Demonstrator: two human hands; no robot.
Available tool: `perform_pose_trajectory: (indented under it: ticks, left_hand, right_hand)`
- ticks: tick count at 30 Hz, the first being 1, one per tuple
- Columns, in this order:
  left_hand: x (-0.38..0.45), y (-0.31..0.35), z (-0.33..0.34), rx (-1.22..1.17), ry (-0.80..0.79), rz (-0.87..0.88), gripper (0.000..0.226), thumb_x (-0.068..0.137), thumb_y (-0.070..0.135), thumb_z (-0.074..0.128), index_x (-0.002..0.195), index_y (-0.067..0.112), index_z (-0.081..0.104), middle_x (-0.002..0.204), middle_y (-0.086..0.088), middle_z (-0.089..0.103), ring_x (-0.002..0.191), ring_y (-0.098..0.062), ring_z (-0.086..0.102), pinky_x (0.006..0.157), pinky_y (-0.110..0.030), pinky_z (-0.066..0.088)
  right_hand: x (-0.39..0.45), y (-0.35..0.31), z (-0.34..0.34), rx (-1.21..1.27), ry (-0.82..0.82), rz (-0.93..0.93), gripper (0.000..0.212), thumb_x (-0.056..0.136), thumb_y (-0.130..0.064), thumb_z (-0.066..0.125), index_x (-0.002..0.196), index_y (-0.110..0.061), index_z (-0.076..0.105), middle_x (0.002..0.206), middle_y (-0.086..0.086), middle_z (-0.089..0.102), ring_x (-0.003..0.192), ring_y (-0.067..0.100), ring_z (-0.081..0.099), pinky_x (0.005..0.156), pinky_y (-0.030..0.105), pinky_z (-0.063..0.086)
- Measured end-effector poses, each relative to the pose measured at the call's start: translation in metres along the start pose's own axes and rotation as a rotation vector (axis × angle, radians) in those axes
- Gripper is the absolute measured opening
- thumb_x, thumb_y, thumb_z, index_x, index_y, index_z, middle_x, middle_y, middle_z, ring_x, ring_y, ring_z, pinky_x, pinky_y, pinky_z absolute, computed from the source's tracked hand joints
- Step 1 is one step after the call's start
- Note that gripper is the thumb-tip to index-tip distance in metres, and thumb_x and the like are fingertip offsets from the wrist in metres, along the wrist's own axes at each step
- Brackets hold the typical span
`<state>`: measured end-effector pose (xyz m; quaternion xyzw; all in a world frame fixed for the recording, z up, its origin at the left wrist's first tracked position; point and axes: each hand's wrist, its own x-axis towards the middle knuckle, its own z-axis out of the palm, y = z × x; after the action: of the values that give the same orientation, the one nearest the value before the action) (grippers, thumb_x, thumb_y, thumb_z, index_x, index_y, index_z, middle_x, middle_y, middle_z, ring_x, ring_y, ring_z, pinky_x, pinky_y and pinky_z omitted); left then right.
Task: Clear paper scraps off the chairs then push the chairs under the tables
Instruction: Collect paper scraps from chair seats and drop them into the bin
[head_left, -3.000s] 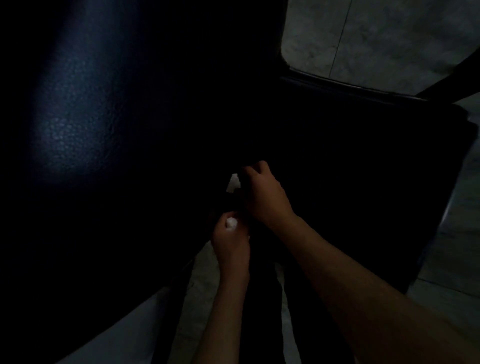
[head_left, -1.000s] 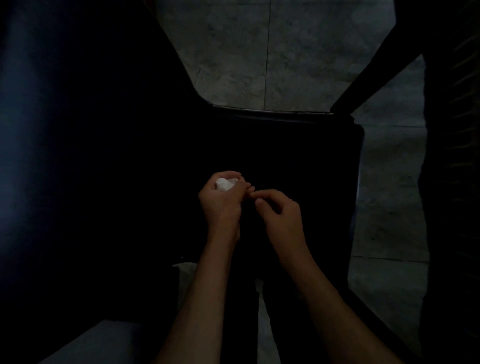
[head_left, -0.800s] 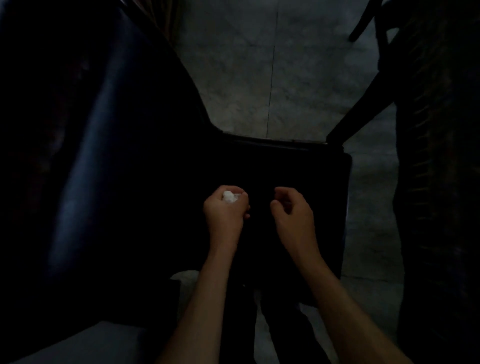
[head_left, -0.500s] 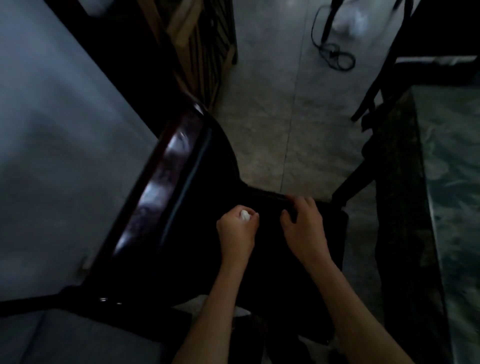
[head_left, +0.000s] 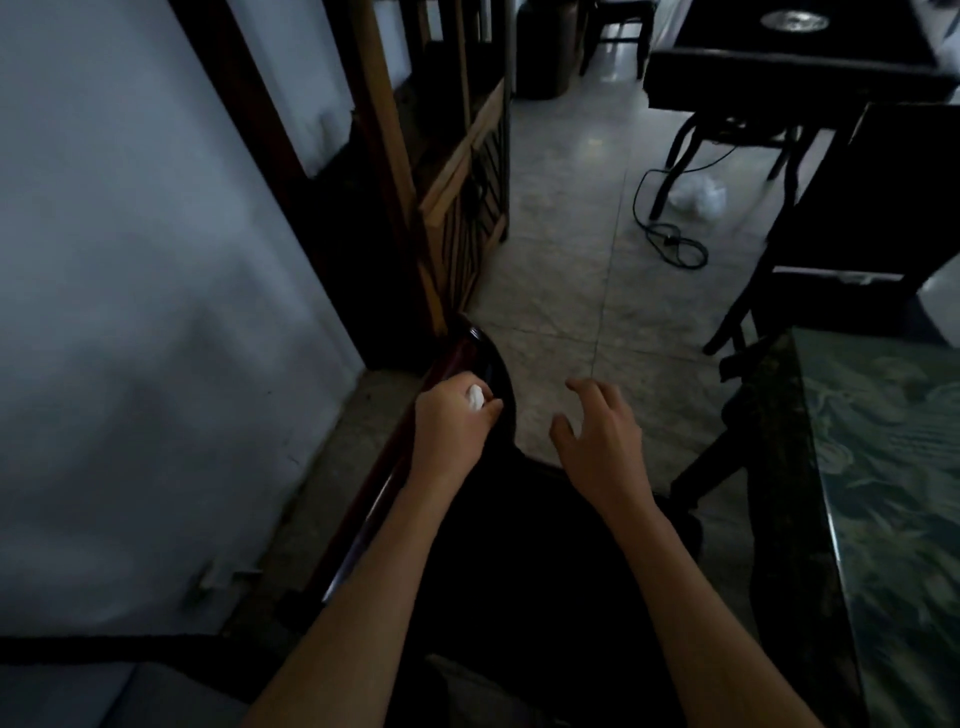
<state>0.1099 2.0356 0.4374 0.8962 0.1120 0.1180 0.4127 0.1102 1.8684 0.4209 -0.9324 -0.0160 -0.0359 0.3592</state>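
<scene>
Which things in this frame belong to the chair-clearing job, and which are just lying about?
Job:
paper scrap in left hand
right hand, open
dark chair
green-topped table

Lying about:
black cable
white bag
wooden screen
far table

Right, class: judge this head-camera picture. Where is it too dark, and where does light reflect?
Head view: dim overall; the chair seat is near-black, detail lost; a sheen runs along the chair back; pale glare on the floor tiles; the paper scrap in the left hand shows brightest.
</scene>
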Motion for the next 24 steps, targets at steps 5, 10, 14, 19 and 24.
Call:
perform_pose_trajectory:
  ticks: [5,10,14,19,24]
  left_hand:
    - [0.048,-0.031,-0.032,0.046,-0.056,0.102,0.014,0.075,0.019,0.08,0.08,0.012,0.069,0.074,-0.003,0.069,0.07,-0.018,0.064,0.062,-0.031,0.051]
    - [0.087,-0.057,-0.062,0.032,-0.113,0.203,0.019,0.075,0.021,0.078,0.09,0.014,0.07,0.084,-0.003,0.07,0.077,-0.017,0.065,0.068,-0.034,0.054]
    - [0.099,-0.063,-0.082,0.021,-0.121,0.214,0.025,0.076,0.021,0.078,0.098,0.014,0.07,0.091,-0.004,0.07,0.08,-0.014,0.064,0.071,-0.033,0.055]
    - [0.094,-0.064,-0.101,0.035,-0.132,0.23,0.03,0.079,0.022,0.076,0.106,0.011,0.068,0.097,-0.004,0.068,0.084,-0.012,0.061,0.072,-0.031,0.054]
    - [0.094,-0.075,-0.108,0.083,-0.155,0.229,0.027,0.079,0.022,0.075,0.103,0.01,0.068,0.095,-0.001,0.066,0.081,-0.01,0.059,0.065,-0.015,0.043]
  right_hand:
    - [0.017,-0.047,0.027,-0.036,0.054,0.041,0.044,0.087,-0.028,0.059,0.129,-0.018,0.051,0.133,0.006,0.051,0.118,0.032,0.05,0.096,0.05,0.044]
    - [0.027,-0.09,0.049,-0.124,0.107,0.087,0.047,0.09,-0.032,0.057,0.134,-0.019,0.048,0.138,0.004,0.048,0.124,0.03,0.045,0.098,0.047,0.038]
    - [0.029,-0.116,0.059,-0.187,0.099,0.096,0.05,0.09,-0.036,0.055,0.136,-0.021,0.044,0.142,0.003,0.043,0.128,0.028,0.042,0.101,0.048,0.037]
    - [0.027,-0.127,0.069,-0.229,0.095,0.049,0.052,0.089,-0.039,0.055,0.137,-0.022,0.042,0.144,0.003,0.042,0.133,0.026,0.039,0.106,0.048,0.034]
    - [0.027,-0.131,0.083,-0.26,0.057,0.062,0.058,0.089,-0.043,0.054,0.141,-0.022,0.039,0.15,0.005,0.038,0.136,0.03,0.036,0.108,0.05,0.033]
